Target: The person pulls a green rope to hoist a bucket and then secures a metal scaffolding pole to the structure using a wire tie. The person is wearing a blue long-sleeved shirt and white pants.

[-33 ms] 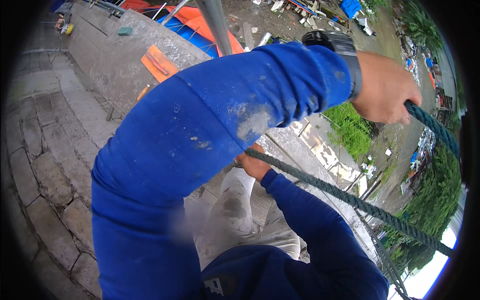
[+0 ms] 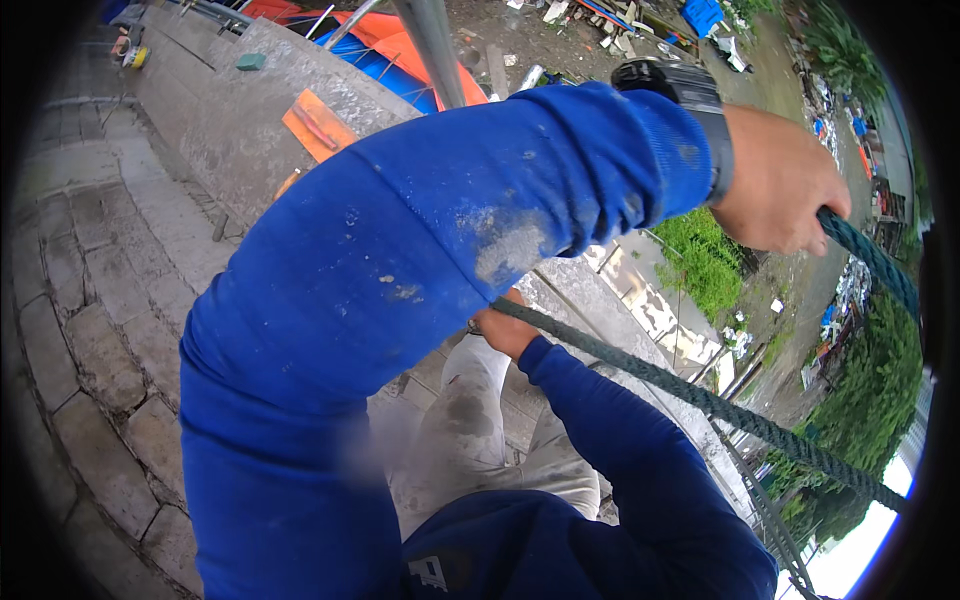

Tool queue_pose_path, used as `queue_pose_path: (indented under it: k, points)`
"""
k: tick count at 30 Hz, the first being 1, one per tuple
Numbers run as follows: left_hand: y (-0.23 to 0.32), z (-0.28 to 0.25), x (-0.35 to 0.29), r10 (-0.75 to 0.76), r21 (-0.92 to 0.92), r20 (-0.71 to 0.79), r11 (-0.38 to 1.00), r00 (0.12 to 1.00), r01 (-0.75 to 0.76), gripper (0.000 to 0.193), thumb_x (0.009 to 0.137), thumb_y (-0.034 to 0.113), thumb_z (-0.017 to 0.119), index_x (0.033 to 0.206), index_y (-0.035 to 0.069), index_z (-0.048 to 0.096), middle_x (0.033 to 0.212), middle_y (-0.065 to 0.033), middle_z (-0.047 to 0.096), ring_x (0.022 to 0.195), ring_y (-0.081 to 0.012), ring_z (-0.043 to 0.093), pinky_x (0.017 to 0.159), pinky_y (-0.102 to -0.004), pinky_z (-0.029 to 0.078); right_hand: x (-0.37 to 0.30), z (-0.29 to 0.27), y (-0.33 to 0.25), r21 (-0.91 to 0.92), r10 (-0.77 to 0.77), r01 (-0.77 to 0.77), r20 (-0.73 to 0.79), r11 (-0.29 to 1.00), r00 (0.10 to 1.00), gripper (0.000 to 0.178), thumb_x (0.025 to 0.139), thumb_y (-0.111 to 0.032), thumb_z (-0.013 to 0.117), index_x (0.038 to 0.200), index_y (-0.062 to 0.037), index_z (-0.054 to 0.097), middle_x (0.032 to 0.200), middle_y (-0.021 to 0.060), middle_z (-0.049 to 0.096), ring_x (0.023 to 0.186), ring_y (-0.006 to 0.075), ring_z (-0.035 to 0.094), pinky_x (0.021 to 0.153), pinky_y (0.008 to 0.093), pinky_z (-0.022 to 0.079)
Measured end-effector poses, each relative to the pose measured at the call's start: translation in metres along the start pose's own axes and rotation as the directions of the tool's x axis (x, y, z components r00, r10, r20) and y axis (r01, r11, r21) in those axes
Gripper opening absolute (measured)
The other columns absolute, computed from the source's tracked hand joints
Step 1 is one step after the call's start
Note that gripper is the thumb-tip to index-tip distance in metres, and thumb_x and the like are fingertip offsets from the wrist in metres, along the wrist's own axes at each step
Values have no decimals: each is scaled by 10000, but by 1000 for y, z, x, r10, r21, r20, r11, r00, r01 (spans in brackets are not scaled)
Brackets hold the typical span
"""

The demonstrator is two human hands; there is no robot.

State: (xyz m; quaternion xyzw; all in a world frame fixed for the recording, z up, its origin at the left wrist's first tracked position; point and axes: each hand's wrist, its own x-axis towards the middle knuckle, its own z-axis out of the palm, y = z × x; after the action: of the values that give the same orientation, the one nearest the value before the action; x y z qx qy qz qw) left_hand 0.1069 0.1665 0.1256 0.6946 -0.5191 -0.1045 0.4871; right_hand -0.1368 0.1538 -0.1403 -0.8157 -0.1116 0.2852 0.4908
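My left arm, in a blue sleeve with grey smears, reaches across to the right. At its end my left hand [image 2: 780, 185], a black watch on the wrist, is closed round a dark green rope [image 2: 870, 258] that runs off toward the right rim. Under that arm my right hand [image 2: 508, 330] is closed at the end of another visible length of green rope [image 2: 680, 385]. This length slants down to the lower right. The sleeve partly hides the right hand's fingers. Whether both lengths are one rope cannot be seen.
A rough concrete ledge [image 2: 370, 85] carries an orange board [image 2: 318, 127] and a small green block [image 2: 251, 62]. A metal pole [image 2: 430, 50] rises beyond it. Worn paving [image 2: 110, 370] lies at left. Far below at right are muddy ground, debris and greenery [image 2: 705, 250].
My left hand has shifted slightly to the right, still gripping the rope. My right hand has hardly moved.
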Motion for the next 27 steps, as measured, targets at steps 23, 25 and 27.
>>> queue_pose_path:
  k: [23, 25, 27]
  points:
    - [44, -5, 28, 147, 102, 48, 983, 988, -151, 279, 947, 236, 568, 1099, 35, 688, 973, -209, 705, 990, -388, 672, 874, -495, 505, 73, -27, -31, 271, 138, -91, -161, 958, 977, 291, 973, -201, 563, 770, -1, 619, 902, 167, 672, 938, 276, 606, 857, 397, 462]
    - [35, -10, 16, 84, 37, 88, 995, 993, -88, 256, 950, 227, 562, 1068, 34, 684, 957, -209, 700, 967, -394, 669, 860, -501, 500, 74, -27, -36, 284, 121, -68, -175, 956, 977, 291, 976, -200, 562, 774, 0, 620, 908, 164, 674, 948, 263, 607, 863, 388, 462]
    - [24, -15, 3, 28, 15, 116, 999, 993, -30, 239, 956, 221, 552, 1032, 28, 672, 943, -216, 689, 945, -401, 659, 839, -504, 490, 68, -25, -39, 319, 111, -46, -187, 947, 976, 290, 980, -199, 561, 777, 0, 621, 914, 161, 676, 958, 250, 608, 868, 379, 461]
